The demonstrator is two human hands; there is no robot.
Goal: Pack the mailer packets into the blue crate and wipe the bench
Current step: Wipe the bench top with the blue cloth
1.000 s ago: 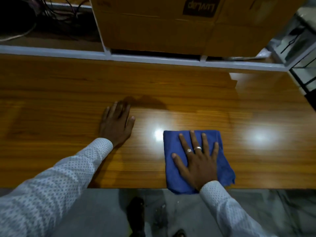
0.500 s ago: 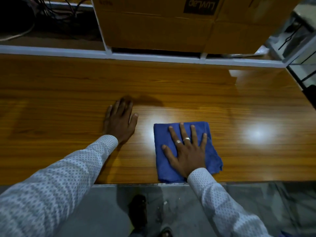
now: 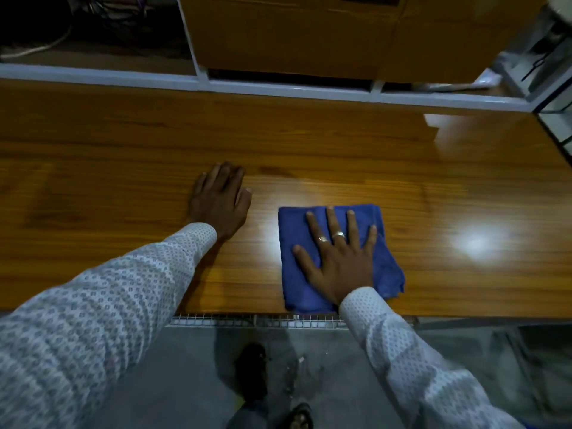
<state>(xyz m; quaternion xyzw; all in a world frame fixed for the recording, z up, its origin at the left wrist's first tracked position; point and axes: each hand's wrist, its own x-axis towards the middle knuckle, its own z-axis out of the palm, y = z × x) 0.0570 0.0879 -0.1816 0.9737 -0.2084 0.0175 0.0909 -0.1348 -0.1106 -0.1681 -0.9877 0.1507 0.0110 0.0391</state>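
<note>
Blue folded cloth point(image 3: 337, 258), seemingly crumpled at right, on glossy bench point(image 3: 123, 156).

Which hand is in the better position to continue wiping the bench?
Right. The right hand lies flat on the blue cloth, fingers spread. The left hand rests on the bare bench, apart from the cloth.

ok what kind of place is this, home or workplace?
Most likely a workplace, a packing or stockroom bench. Large cardboard cartons sit on a white-framed shelf behind a long wooden bench, with loose cables at the back left. The right hand presses a blue cloth flat on it.
</note>
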